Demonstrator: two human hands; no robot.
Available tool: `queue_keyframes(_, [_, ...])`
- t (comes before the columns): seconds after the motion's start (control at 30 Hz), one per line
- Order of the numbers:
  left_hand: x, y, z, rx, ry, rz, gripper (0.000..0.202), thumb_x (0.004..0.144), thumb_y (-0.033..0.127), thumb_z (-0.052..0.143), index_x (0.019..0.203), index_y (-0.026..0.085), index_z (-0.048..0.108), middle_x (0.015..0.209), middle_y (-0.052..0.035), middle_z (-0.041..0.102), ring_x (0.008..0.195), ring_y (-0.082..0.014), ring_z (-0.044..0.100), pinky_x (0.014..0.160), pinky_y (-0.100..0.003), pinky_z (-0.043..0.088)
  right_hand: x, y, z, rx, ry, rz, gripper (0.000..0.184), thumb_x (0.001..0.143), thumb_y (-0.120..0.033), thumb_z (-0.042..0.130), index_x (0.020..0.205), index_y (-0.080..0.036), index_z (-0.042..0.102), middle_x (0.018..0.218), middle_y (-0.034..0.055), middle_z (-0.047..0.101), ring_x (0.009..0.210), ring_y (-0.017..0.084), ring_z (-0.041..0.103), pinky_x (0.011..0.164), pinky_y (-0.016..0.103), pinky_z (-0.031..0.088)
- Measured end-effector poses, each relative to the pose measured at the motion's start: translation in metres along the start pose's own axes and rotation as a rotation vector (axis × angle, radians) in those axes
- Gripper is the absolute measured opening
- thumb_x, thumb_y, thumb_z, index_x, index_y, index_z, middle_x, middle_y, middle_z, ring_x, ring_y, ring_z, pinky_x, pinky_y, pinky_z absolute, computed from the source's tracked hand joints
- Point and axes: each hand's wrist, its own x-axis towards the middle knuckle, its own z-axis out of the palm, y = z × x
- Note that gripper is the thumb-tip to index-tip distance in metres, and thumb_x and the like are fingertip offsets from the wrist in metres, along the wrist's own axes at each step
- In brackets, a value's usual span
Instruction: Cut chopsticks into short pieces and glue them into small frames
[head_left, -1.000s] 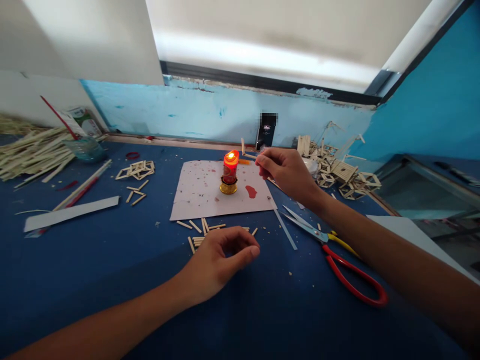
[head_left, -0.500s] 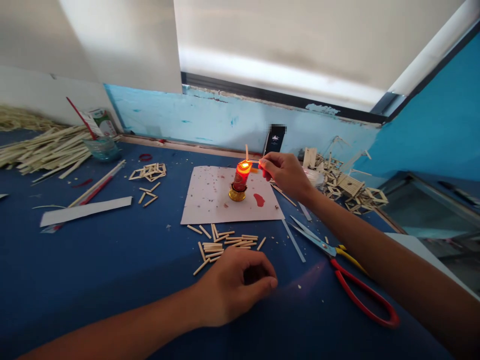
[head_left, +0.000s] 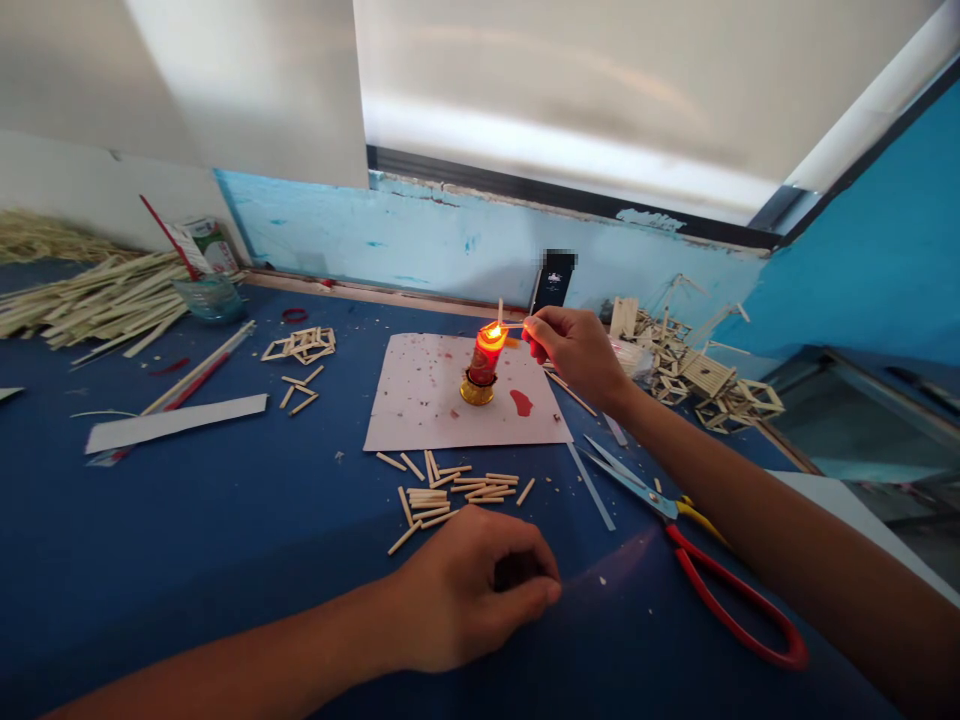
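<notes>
My right hand (head_left: 574,350) pinches a thin wooden stick (head_left: 513,326) between thumb and fingertips. The stick reaches sideways to the flame on a lit red candle (head_left: 489,357). A second short stick (head_left: 501,309) stands upright by the flame; whether the two are joined, I cannot tell. The candle sits in a gold holder (head_left: 478,392) on a wax-spotted white sheet (head_left: 420,425). My left hand (head_left: 480,590) rests on the blue table, fingers curled and thumb against forefinger, nothing visible between them. Several cut wooden sticks (head_left: 429,497) lie just beyond it.
Scissors (head_left: 667,505) with red and yellow handles lie under my right forearm. Stick frames (head_left: 705,375) are heaped at the right, and smaller ones (head_left: 304,345) lie left of the sheet. A glass bowl (head_left: 210,298) and long strips (head_left: 105,295) are at the back left.
The whole view has shifted slightly, so things appear a little further right. My right hand keeps the stick at the flame; my left hand stays resting on the table.
</notes>
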Motion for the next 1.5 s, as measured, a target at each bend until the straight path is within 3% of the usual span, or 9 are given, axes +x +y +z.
queue_keyframes(0.37, [-0.001, 0.001, -0.001, 0.064, -0.010, 0.035, 0.012, 0.090, 0.026, 0.067, 0.090, 0.017, 0.076, 0.072, 0.0028, 0.065, 0.065, -0.0106, 0.057, 0.060, -0.021, 0.043, 0.003, -0.001, 0.001, -0.044, 0.047, -0.043, 0.018, 0.084, -0.030, 0.066, 0.071, -0.018, 0.068, 0.059, -0.0006, 0.058, 0.058, 0.012, 0.047, 0.057, 0.030, 0.033])
queue_keyframes(0.67, [-0.001, 0.002, -0.002, 0.107, -0.034, 0.061, 0.010, 0.090, 0.024, 0.067, 0.091, 0.019, 0.076, 0.073, 0.0034, 0.064, 0.065, -0.0104, 0.056, 0.061, -0.021, 0.042, 0.001, -0.006, -0.004, 0.064, 0.044, 0.021, 0.018, 0.084, -0.024, 0.064, 0.068, -0.018, 0.067, 0.057, -0.0003, 0.058, 0.055, 0.012, 0.047, 0.055, 0.030, 0.034])
queue_keyframes(0.77, [-0.003, 0.004, -0.001, 0.106, 0.063, 0.072, 0.010, 0.091, 0.024, 0.064, 0.091, 0.019, 0.073, 0.075, 0.0026, 0.064, 0.067, -0.0114, 0.056, 0.061, -0.023, 0.042, -0.013, -0.012, -0.007, 0.211, -0.028, 0.057, 0.023, 0.089, -0.028, 0.061, 0.069, -0.018, 0.066, 0.058, -0.0005, 0.058, 0.054, 0.011, 0.051, 0.054, 0.029, 0.038])
queue_keyframes(0.97, [-0.005, 0.008, -0.007, 0.067, 0.576, 0.255, 0.025, 0.092, 0.030, 0.065, 0.079, 0.023, 0.045, 0.068, 0.0058, 0.052, 0.061, -0.0112, 0.050, 0.059, -0.025, 0.045, -0.074, -0.026, -0.011, 0.519, -0.134, 0.200, 0.029, 0.097, -0.039, 0.060, 0.078, -0.019, 0.069, 0.062, -0.0010, 0.060, 0.054, 0.011, 0.054, 0.053, 0.025, 0.042])
queue_keyframes(1.1, [-0.002, 0.011, -0.018, 0.193, 0.830, 0.427, 0.020, 0.089, 0.021, 0.070, 0.082, 0.023, 0.052, 0.067, 0.0067, 0.055, 0.059, -0.0096, 0.054, 0.057, -0.022, 0.049, -0.107, -0.033, -0.013, 0.828, -0.162, 0.402, 0.024, 0.093, -0.040, 0.072, 0.080, -0.020, 0.075, 0.061, -0.0023, 0.061, 0.054, 0.009, 0.052, 0.052, 0.022, 0.039])
queue_keyframes(1.27, [-0.002, 0.012, -0.020, 0.318, 0.828, 0.492, 0.018, 0.083, 0.017, 0.080, 0.091, 0.022, 0.066, 0.074, 0.0060, 0.069, 0.058, -0.0073, 0.061, 0.057, -0.018, 0.050, -0.136, -0.037, -0.014, 0.903, -0.243, 0.530, 0.025, 0.089, -0.042, 0.078, 0.080, -0.019, 0.080, 0.059, -0.0016, 0.062, 0.055, 0.008, 0.052, 0.053, 0.020, 0.037])
queue_keyframes(1.5, [-0.007, 0.006, -0.012, 0.307, 0.739, 0.561, 0.025, 0.080, 0.013, 0.085, 0.096, 0.023, 0.068, 0.083, 0.0053, 0.073, 0.061, -0.0072, 0.062, 0.060, -0.020, 0.051, -0.161, -0.038, -0.009, 1.028, -0.388, 0.666, 0.030, 0.090, -0.046, 0.077, 0.082, -0.017, 0.080, 0.057, -0.0008, 0.062, 0.052, 0.008, 0.051, 0.052, 0.021, 0.035])
